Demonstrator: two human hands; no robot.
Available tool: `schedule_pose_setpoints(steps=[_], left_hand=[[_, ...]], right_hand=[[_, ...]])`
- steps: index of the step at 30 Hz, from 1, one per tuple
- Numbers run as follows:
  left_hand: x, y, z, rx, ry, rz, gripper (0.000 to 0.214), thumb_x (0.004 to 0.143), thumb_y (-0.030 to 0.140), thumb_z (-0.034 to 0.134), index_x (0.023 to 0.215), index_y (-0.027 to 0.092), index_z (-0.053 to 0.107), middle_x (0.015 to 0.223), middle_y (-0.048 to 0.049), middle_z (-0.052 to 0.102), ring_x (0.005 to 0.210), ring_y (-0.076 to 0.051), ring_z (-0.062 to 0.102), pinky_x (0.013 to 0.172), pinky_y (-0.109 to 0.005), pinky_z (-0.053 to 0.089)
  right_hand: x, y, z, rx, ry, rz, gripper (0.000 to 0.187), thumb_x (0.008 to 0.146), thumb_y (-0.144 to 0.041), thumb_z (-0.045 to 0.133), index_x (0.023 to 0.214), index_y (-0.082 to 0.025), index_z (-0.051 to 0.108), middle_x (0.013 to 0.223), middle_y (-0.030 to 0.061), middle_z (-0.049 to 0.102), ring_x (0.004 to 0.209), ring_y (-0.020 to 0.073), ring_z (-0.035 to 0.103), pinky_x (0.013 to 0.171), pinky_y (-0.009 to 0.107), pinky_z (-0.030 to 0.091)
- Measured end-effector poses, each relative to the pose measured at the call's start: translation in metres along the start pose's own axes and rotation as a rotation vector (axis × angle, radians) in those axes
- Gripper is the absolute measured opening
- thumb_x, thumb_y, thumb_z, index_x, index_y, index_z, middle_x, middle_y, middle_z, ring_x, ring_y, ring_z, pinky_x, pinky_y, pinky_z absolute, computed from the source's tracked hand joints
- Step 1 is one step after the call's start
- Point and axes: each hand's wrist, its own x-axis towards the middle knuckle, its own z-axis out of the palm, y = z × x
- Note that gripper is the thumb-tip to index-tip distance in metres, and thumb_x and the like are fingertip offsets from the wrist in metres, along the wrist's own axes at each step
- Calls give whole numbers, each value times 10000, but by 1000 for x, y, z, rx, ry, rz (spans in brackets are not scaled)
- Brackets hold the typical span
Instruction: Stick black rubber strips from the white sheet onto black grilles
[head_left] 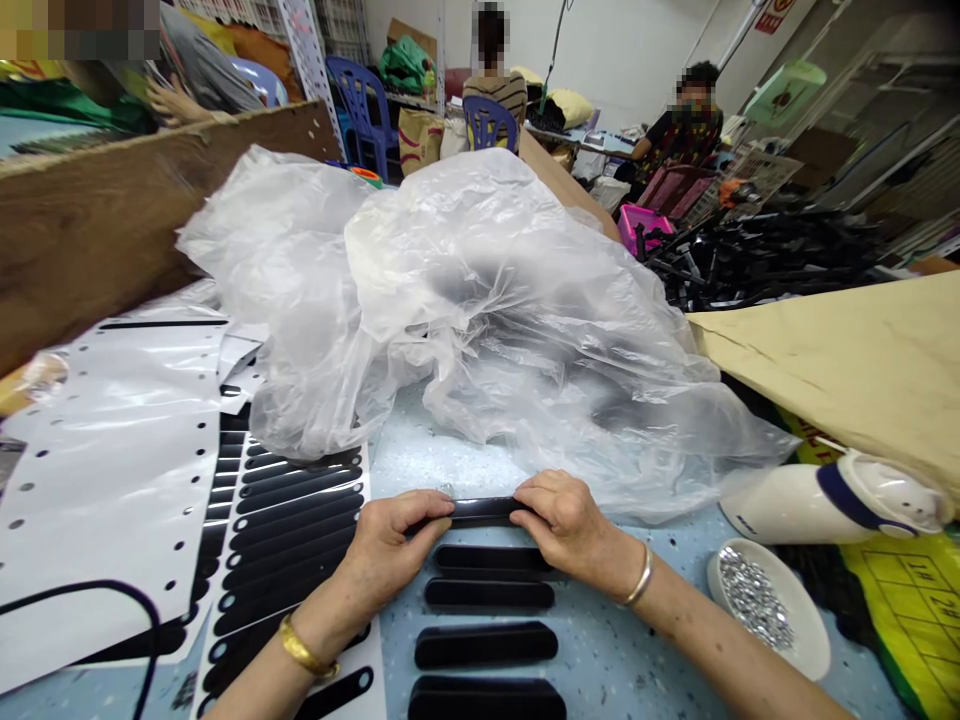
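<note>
My left hand [397, 545] and right hand [566, 520] nearly closed, pinching opposite ends of a long glossy black strip [484, 510], four flat round-ended black strips [491, 596] on the speckled blue bench [615, 655] my side of it, crumpled translucent plastic sheeting [525, 250] beyond it

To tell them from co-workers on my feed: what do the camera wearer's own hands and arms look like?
The left hand and right hand wear no gloves, and no sleeves show. A broad gold-coloured bangle circles the left forearm; a slimmer silver-coloured bangle circles the right.
</note>
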Motion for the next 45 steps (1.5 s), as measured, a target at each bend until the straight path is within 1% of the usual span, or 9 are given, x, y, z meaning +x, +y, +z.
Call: schedule_pose_setpoints(steps=[7, 14, 23, 28, 32, 36, 40, 43, 45], left_hand=[[-1, -5, 1, 39, 12, 49, 164, 815, 186, 626, 872, 223, 775, 922, -9, 787, 852, -189, 741, 840, -285, 584], [0, -9, 1, 68, 35, 94, 161, 820, 194, 627, 882, 231, 772, 927, -5, 787, 848, -186, 746, 830, -290, 598], [1, -9, 1, 65, 63, 112, 151, 806, 205, 640, 864, 218, 779, 898, -20, 793, 816, -195, 754, 815, -305, 611], [3, -7, 2, 46, 68, 94, 150, 792, 217, 637, 838, 209, 779, 872, -24, 794, 803, -196, 754, 815, -308, 609], [2, -7, -1, 60, 27, 37, 162, 797, 244, 617, 845, 209, 768, 871, -22, 792, 817, -206, 749, 811, -322, 602], [3, -6, -5, 122, -20, 20, 185, 791, 252, 604, 902, 211, 746, 953, -40, 781, 799, -221, 736, 742, -338, 599], [11, 4, 3, 251, 58, 128, 303, 842, 323, 560, 1042, 155, 712, 1091, -122, 739, 973, -270, 692, 877, -405, 531], [24, 15, 19, 345, -73, 130, 328, 875, 363, 542, 1044, 147, 722, 968, -124, 755, 917, -276, 687, 841, -402, 511], [32, 20, 28, 358, -168, 145, 253, 853, 364, 585, 880, 183, 760, 812, -81, 754, 805, -250, 689, 762, -354, 514]], right_hand=[[2, 7, 1, 170, 48, 38, 90, 878, -204, 643, 820, -186, 710, 790, 47, 720, 717, 176, 646, 697, 295, 507], [-2, 11, 4, 257, 82, 37, 92, 871, -223, 667, 865, -179, 748, 827, 64, 734, 747, 185, 668, 705, 290, 524], [-5, 18, 9, 417, 92, 154, 118, 833, -222, 693, 912, -177, 769, 838, 71, 729, 751, 181, 688, 686, 276, 547], [-5, 18, 9, 431, 95, 196, 120, 814, -234, 689, 890, -190, 770, 825, 58, 736, 738, 169, 694, 676, 260, 547], [-12, 23, -5, 388, 128, 295, 124, 801, -221, 659, 862, -184, 761, 809, 53, 743, 735, 176, 693, 683, 266, 538], [-18, 28, -16, 284, 213, 424, 237, 885, -226, 529, 794, -154, 735, 668, 50, 705, 581, 157, 642, 552, 249, 489], [-12, 23, 0, 187, 212, 450, 290, 896, -299, 550, 698, -168, 717, 591, 26, 646, 565, 148, 599, 560, 244, 444], [-8, 17, 22, 116, 218, 453, 283, 826, -379, 667, 642, -167, 703, 603, 31, 626, 580, 150, 576, 568, 250, 419], [-10, 12, 31, 83, 220, 447, 290, 791, -376, 711, 594, -164, 683, 592, 30, 610, 574, 147, 567, 562, 247, 409]])
